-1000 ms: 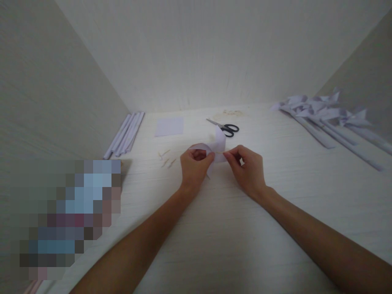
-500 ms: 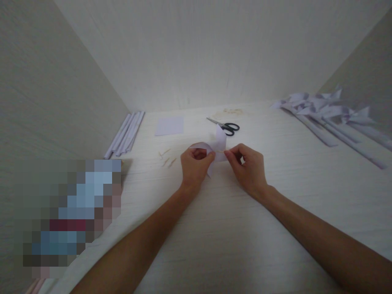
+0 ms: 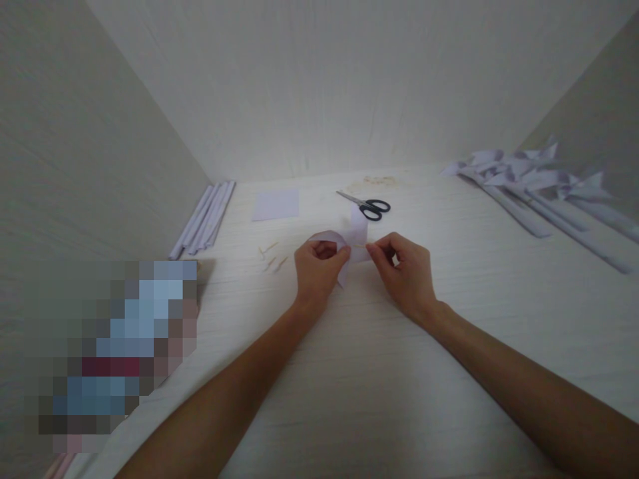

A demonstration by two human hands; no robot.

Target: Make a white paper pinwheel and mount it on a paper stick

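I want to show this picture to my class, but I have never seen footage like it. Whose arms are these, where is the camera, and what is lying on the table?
There is no machine here. The arms belong to a person wearing a camera on the head, so you look forward and down at that person's own hands. The left hand and the right hand together pinch a folded piece of pale paper, with what looks like a thin wooden stick at its middle. On the white table lie black-handled scissors, a flat paper square, a few small sticks, rolled paper tubes at the left wall, and a pile of finished paper pinwheels on the right. The blurred block at lower left cannot be read.
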